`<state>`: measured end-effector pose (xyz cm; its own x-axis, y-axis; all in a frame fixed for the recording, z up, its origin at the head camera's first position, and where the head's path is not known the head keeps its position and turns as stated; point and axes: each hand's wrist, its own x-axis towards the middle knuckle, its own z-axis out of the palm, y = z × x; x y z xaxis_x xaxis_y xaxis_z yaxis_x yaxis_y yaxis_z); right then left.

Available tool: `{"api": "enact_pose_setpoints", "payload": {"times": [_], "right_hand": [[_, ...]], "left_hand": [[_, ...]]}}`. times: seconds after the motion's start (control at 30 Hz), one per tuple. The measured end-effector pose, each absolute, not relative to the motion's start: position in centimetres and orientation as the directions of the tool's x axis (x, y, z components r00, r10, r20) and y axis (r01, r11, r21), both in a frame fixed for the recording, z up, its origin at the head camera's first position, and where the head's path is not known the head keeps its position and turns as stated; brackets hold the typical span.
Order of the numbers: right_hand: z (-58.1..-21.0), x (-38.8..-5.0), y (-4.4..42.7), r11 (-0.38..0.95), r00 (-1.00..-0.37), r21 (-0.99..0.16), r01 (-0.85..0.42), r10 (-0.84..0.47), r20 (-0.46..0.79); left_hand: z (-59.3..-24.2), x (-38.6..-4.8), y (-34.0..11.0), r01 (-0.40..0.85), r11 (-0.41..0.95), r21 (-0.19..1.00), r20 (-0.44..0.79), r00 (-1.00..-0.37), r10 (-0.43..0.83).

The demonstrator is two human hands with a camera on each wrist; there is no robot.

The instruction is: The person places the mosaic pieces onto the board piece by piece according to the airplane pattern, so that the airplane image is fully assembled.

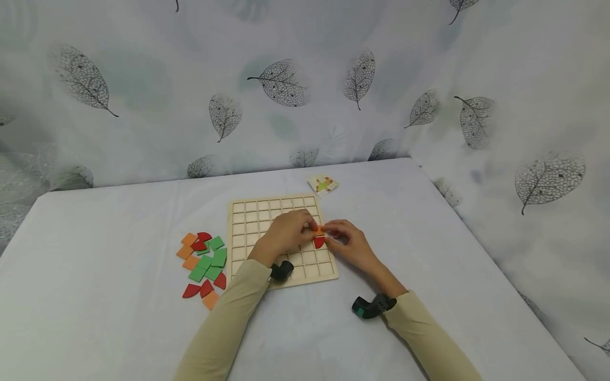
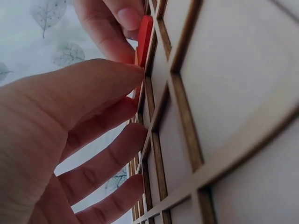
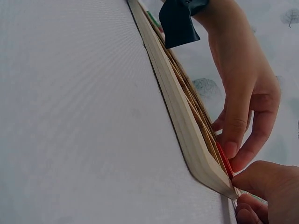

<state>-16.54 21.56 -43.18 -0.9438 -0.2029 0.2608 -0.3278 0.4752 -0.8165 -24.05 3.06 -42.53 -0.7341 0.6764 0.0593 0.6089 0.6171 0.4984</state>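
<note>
A wooden grid board [image 1: 245, 241] lies on the white table. Near its right edge a red quarter-round piece [image 1: 319, 242] sits in a cell, with an orange piece [image 1: 319, 230] just behind it. My left hand [image 1: 288, 233] reaches over the board and pinches the orange piece between thumb and forefinger. From the right, my right hand [image 1: 350, 243] touches the same piece with its fingertips. In the left wrist view the red piece [image 2: 145, 37] stands out beyond my left hand [image 2: 70, 112]. The right wrist view has the red piece [image 3: 224, 158] beside both hands' fingertips.
Left of the board lie loose green pieces [image 1: 219, 257], orange pieces [image 1: 185, 252] and red pieces [image 1: 191, 290], some overlapping. A small pattern card [image 1: 323, 184] lies behind the board's far right corner. A leaf-patterned cloth [image 1: 286, 127] hangs behind the table.
</note>
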Motion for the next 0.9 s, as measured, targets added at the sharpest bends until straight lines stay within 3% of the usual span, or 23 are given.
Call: {"api": "enact_pose_setpoints", "payload": {"times": [0.73, 0.9], "right_hand": [[-43.3, -16.6, 21.4, 0.494, -0.945, -0.808, -0.322, -0.211, 0.248], [-45.1, -17.3, 22.0, 0.504, -0.95, -0.806, -0.309, -0.196, 0.242]], "left_hand": [[-40.7, -24.0, 0.4, 0.588, 0.616, 0.523, 0.029, -0.735, 0.677], [-40.2, -23.9, -0.5, 0.591, 0.616, 0.52, 0.036, -0.736, 0.676]]}}
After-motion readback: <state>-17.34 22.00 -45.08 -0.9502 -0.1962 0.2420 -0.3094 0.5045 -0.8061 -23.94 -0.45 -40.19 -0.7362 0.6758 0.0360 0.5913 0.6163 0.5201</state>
